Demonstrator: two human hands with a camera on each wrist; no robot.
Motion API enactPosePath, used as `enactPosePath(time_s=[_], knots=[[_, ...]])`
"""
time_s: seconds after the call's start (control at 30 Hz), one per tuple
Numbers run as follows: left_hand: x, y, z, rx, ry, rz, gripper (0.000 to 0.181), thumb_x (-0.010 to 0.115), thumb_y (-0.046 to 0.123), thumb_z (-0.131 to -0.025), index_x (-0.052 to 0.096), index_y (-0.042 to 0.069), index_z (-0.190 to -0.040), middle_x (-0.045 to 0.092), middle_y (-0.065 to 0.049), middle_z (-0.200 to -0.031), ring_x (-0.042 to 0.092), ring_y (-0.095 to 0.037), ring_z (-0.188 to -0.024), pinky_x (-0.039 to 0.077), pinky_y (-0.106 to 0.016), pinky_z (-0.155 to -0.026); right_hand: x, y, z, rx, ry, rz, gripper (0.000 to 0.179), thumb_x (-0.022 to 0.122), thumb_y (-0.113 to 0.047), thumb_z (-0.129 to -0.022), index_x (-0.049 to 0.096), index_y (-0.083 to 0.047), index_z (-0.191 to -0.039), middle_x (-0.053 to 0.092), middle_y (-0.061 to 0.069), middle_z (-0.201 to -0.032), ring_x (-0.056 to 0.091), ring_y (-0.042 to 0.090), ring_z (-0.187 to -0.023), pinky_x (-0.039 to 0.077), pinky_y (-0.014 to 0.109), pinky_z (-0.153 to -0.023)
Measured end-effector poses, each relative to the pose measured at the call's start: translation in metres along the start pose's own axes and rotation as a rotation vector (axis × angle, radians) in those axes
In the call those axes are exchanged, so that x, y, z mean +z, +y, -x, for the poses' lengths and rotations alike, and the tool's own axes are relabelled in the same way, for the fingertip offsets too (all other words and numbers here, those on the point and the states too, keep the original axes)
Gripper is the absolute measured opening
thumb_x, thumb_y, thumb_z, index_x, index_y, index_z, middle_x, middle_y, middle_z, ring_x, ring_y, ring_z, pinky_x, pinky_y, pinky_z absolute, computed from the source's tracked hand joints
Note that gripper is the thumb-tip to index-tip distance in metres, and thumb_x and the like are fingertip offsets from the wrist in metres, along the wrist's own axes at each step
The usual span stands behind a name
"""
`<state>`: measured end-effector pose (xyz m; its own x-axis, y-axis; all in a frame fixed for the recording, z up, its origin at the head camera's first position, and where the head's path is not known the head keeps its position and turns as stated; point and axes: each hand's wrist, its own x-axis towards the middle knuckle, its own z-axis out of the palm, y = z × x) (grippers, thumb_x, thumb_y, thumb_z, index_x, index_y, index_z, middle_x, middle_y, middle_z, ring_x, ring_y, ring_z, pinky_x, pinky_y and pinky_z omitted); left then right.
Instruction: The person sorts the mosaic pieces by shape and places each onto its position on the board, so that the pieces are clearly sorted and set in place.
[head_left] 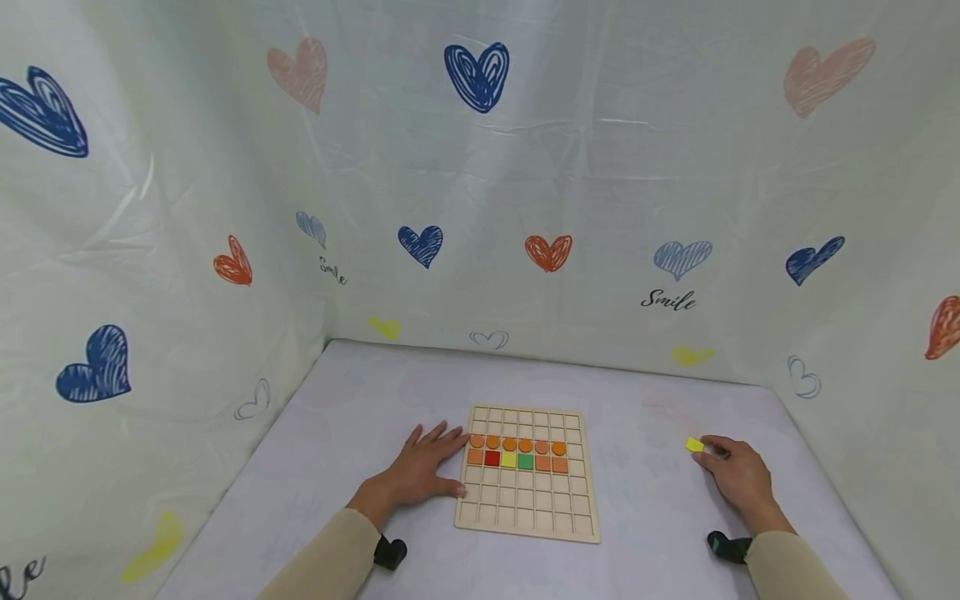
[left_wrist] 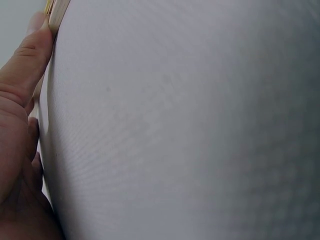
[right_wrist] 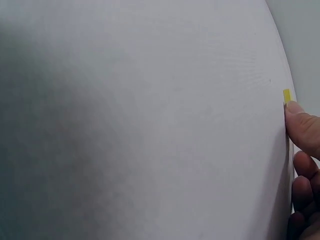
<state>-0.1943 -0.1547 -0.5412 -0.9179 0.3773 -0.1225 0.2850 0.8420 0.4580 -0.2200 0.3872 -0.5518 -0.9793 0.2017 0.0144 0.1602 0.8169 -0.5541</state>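
Observation:
A wooden grid board lies on the table, with a row of orange round pieces across it. Directly below that row sit square tiles: orange ones, a red tile, a yellow tile and a green tile. My left hand rests with spread fingers at the board's left edge, its thumb touching the lower part of that edge. Off to the right of the board, my right hand pinches a yellow square tile between thumb and fingers, low over the table. That tile also shows in the right wrist view.
The pale table spreads around the board on all sides. A white curtain printed with hearts stands behind the table and along both sides. Dark wrist cameras sit at each wrist, the left camera near the board's lower left.

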Motion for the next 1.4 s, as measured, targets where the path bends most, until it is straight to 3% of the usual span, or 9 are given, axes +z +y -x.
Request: enactPosePath(time_s=[0.37,0.5,0.67,0.87,1.13,1.27,1.4], knots=[[0.0000,0.0006,0.0010,-0.009,-0.006,0.020,0.094,0.084,0.057,-0.083,0.044,0.024,-0.162,0.039,-0.003,-0.170,0.020,-0.033,-0.163,0.004,-0.061,-0.133,0.0005,-0.0018,0.0027,0.012,-0.003,-0.024,0.042,0.069,-0.021,-0.101,0.066,0.006,-0.133,0.062,0.032,-0.127,0.059,0.046,-0.110,0.049,0.063,-0.093],[-0.0004,0.0009,0.0007,-0.008,-0.005,0.015,0.094,0.084,0.056,-0.083,0.044,0.024,-0.162,0.039,-0.003,-0.170,0.020,-0.033,-0.163,0.004,-0.061,-0.133,-0.0005,-0.0022,0.0049,0.017,0.006,-0.062,0.043,0.069,-0.022,-0.102,0.065,0.005,-0.135,0.063,0.031,-0.128,0.059,0.042,-0.108,0.049,0.052,-0.087],[0.0007,0.0002,0.0006,-0.019,-0.009,0.006,0.093,0.083,0.057,-0.084,0.043,0.026,-0.163,0.038,-0.001,-0.171,0.019,-0.031,-0.164,0.003,-0.060,-0.133,-0.0018,-0.0012,0.0057,0.080,0.033,-0.140,0.045,0.071,-0.021,-0.101,0.064,0.003,-0.138,0.068,0.026,-0.125,0.059,0.036,-0.108,0.047,0.039,-0.082],[0.0003,-0.0004,-0.0004,-0.012,-0.008,0.004,0.095,0.084,0.057,-0.083,0.043,0.025,-0.163,0.038,-0.002,-0.171,0.019,-0.032,-0.164,0.003,-0.060,-0.133,-0.0030,0.0016,0.0049,0.119,0.064,-0.183,0.045,0.072,-0.020,-0.101,0.064,0.000,-0.140,0.074,0.024,-0.120,0.064,0.040,-0.113,0.051,0.047,-0.088],[0.0012,-0.0015,-0.0010,-0.016,-0.004,0.001,0.095,0.083,0.059,-0.083,0.043,0.026,-0.163,0.038,-0.001,-0.171,0.019,-0.031,-0.164,0.003,-0.060,-0.133,0.0018,0.0016,0.0058,0.098,0.083,-0.185,0.042,0.075,-0.019,-0.099,0.068,-0.002,-0.137,0.078,0.019,-0.112,0.067,0.033,-0.106,0.047,0.030,-0.079],[0.0016,-0.0019,-0.0011,-0.011,-0.004,0.005,0.095,0.082,0.060,-0.083,0.044,0.026,-0.163,0.038,-0.002,-0.171,0.020,-0.032,-0.164,0.003,-0.061,-0.133,0.0036,0.0004,0.0064,0.083,0.071,-0.202,0.043,0.075,-0.021,-0.099,0.068,-0.002,-0.137,0.077,0.019,-0.113,0.065,0.034,-0.111,0.050,0.037,-0.085],[0.0010,-0.0013,-0.0006,-0.011,-0.008,0.006,0.095,0.082,0.060,-0.083,0.044,0.026,-0.163,0.038,-0.002,-0.171,0.019,-0.032,-0.164,0.003,-0.061,-0.133,0.0044,-0.0036,0.0077,0.063,0.064,-0.197,0.042,0.075,-0.022,-0.099,0.069,-0.004,-0.136,0.078,0.016,-0.112,0.064,0.029,-0.110,0.049,0.033,-0.085]])
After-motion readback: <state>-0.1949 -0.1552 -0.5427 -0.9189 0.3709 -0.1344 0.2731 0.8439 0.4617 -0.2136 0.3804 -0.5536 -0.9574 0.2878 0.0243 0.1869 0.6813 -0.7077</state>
